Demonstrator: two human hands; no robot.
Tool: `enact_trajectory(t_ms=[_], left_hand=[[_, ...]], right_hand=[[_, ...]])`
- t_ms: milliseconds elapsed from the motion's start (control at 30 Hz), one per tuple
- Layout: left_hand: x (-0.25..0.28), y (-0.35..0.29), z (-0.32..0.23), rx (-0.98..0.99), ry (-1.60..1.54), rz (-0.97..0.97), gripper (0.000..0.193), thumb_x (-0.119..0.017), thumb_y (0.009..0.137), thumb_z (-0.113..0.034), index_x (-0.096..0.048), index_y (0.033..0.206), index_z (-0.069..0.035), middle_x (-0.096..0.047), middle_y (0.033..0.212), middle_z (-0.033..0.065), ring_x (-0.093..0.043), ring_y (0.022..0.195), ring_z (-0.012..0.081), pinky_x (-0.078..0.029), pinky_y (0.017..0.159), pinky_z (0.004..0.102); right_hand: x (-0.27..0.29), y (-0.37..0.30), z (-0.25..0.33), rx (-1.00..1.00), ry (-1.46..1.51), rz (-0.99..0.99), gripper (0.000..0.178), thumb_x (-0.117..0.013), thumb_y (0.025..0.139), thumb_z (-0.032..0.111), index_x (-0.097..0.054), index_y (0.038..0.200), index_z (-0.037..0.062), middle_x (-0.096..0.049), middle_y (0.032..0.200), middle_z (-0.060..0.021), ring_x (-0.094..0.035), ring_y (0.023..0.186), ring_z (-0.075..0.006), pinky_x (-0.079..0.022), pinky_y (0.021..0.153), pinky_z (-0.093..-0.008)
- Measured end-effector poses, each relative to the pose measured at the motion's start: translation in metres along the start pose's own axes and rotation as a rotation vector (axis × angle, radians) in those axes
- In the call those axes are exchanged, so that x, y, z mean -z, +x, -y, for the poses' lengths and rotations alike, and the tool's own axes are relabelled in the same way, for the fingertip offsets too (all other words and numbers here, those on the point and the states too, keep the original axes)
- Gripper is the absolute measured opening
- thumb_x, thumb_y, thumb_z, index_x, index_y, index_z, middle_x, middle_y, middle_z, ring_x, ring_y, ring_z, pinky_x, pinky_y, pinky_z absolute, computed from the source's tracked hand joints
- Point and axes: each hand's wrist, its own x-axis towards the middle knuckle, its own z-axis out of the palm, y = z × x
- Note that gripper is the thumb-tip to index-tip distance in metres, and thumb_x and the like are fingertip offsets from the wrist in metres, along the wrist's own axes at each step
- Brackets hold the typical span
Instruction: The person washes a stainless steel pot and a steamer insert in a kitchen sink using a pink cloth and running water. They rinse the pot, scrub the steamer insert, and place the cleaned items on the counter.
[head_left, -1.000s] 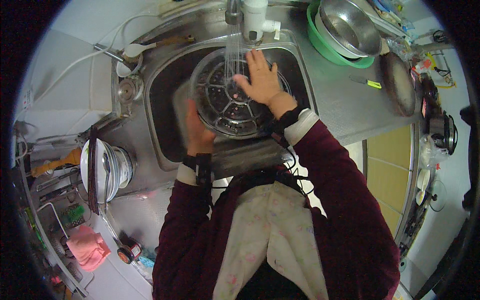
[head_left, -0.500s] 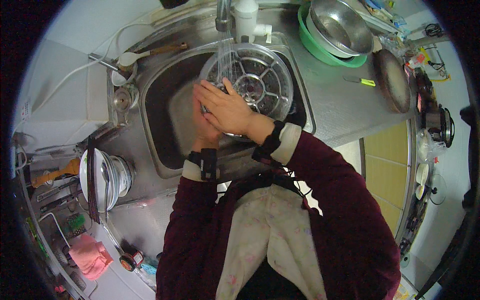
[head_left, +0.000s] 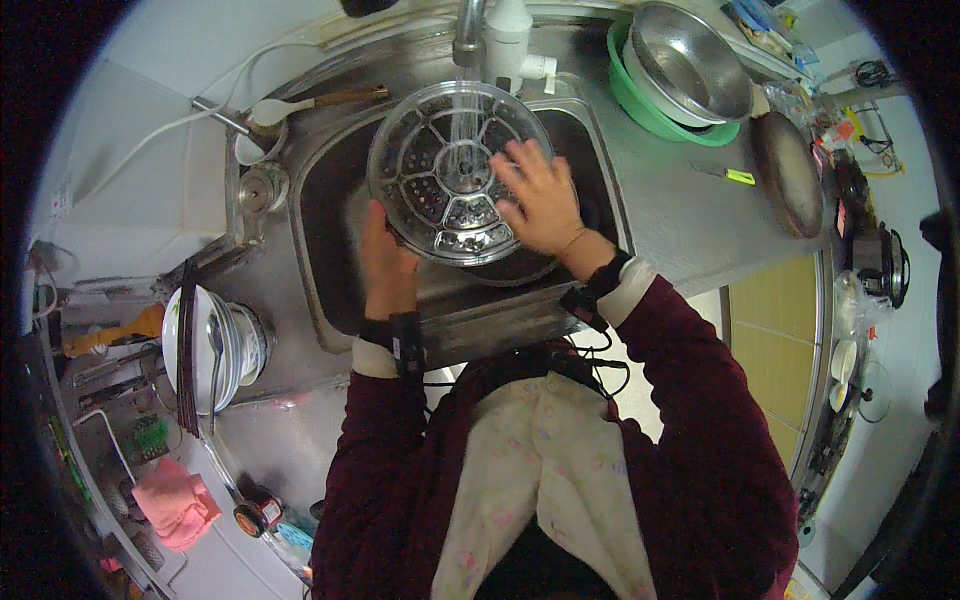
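A round, clear compartment tray (head_left: 420,130) lies over the sink (head_left: 318,190), with water from the faucet (head_left: 468,40) streaming onto its middle. My left hand (head_left: 390,265) is at the tray's lower left rim and seems to hold it, though its fingertips are partly hidden. Over the tray's right side is my right hand (head_left: 545,200), its fingers spread and nothing in them; whether it touches the surface I cannot tell. Beneath the tray's lower edge shows another curved rim (head_left: 515,278).
A metal strainer bowl (head_left: 690,55) sits in a green basin (head_left: 640,100) at the far right. Near it lie a small knife (head_left: 725,172) and a dark round pan (head_left: 788,175). Stacked plates (head_left: 225,350) stand at the left, and a wooden-handled spoon (head_left: 320,102) lies behind the sink.
My hands, close together over the tray before, have moved apart. The tray has shifted left, and the running water now lands on its middle.
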Motion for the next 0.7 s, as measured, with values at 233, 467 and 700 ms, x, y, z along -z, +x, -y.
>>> enact_trajectory(t_ms=[233,467,700], left_hand=[[0.018,0.003,0.006,0.125,-0.114,-0.018,0.036,-0.036,0.094,-0.024,-0.045,0.12,-0.001,-0.051,0.12,0.0117,-0.051,0.106,0.0257,-0.04,0.092,0.041],[0.009,-0.002,-0.002,0.102,-0.139,-0.015,0.039,-0.033,0.095,-0.024,-0.041,0.124,0.0,-0.046,0.125,0.0133,-0.047,0.111,0.0276,-0.038,0.094,0.0419],[-0.006,-0.015,-0.01,-0.226,0.621,-0.274,0.04,-0.04,0.093,-0.031,-0.051,0.11,0.004,-0.057,0.105,0.0097,-0.055,0.096,0.0191,-0.044,0.084,0.0334]], right_hand=[[-0.018,0.04,-0.023,-0.206,-0.033,-0.068,0.075,-0.047,0.082,0.044,-0.021,0.135,-0.0014,-0.022,0.141,-0.0178,-0.019,0.131,-0.0322,-0.019,0.097,-0.0599],[-0.015,0.07,-0.002,-0.072,-0.088,-0.082,0.087,-0.039,0.079,0.06,-0.019,0.134,-0.0049,-0.016,0.143,-0.0192,-0.011,0.133,-0.0316,-0.014,0.099,-0.0604],[-0.018,0.049,-0.007,0.085,0.23,-0.217,0.075,-0.064,0.071,0.039,-0.033,0.124,-0.0051,-0.038,0.122,-0.0237,-0.035,0.115,-0.0384,-0.028,0.096,-0.0477]])
